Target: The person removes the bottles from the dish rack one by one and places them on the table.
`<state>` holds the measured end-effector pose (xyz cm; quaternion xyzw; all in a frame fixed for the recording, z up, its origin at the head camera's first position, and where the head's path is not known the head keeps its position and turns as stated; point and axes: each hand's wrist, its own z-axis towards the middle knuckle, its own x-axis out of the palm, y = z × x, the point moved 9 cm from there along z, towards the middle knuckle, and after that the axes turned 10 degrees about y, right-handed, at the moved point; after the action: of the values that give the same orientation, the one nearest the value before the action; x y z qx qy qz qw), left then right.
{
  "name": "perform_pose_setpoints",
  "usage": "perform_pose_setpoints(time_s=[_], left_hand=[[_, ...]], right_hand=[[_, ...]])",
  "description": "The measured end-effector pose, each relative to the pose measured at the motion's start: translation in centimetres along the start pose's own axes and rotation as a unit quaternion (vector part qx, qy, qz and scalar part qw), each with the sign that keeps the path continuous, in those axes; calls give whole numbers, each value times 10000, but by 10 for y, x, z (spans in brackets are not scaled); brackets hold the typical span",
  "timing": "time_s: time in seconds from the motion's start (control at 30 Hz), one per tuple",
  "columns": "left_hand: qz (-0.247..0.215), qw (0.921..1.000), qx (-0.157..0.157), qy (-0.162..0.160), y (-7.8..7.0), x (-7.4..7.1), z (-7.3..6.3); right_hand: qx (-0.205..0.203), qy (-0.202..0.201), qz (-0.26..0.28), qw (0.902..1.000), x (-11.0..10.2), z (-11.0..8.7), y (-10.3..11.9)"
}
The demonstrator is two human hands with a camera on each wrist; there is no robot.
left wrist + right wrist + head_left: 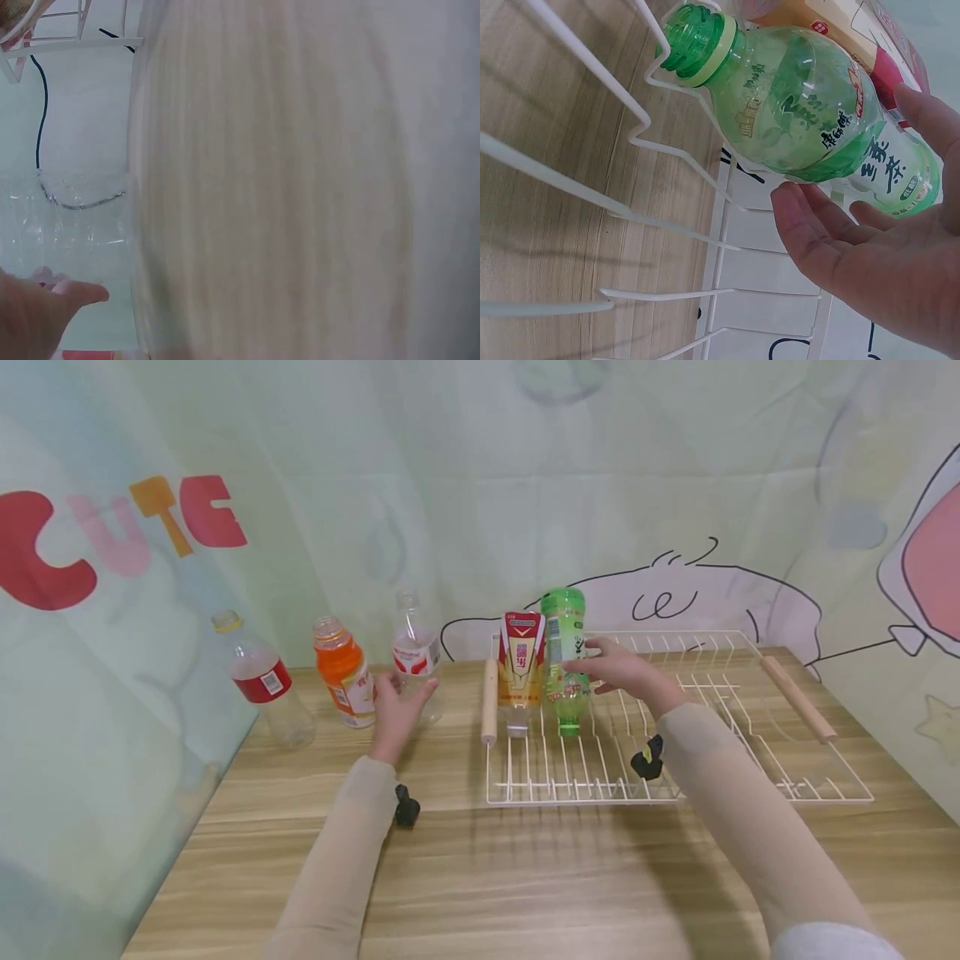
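My left hand (396, 712) reaches between an orange-labelled bottle (345, 672) and a clear bottle with a white and red label (414, 652), thumb held away from the fingers. In the left wrist view, the thumb of that hand (45, 307) points across the clear plastic of the bottle (71, 232). On the rack, a green tea bottle (566, 647) leans neck down, also large in the right wrist view (802, 105). My right hand (618, 668) is beside it, fingers spread and not wrapped around it.
A white wire rack (570, 789) with wooden handles (798, 697) stands on the wooden table (480, 877). A red and yellow bottle (521, 660) leans neck down beside the green one. At far left stands a clear bottle with a red label (262, 681). A printed curtain (450, 485) hangs behind.
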<state>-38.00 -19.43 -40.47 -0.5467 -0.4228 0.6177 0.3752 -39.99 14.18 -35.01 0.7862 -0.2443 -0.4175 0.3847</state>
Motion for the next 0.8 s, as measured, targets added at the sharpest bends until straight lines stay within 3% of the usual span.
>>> perform_pose_setpoints(time_s=[0.4,0.8], left_hand=[[-6,9998,164,-71,-3,0,1],[7,9999,-80,116,1,3,-1]], right_hand=[[-68,165,96,9998,5,2,2],[-62,71,119,9999,8,4,1]])
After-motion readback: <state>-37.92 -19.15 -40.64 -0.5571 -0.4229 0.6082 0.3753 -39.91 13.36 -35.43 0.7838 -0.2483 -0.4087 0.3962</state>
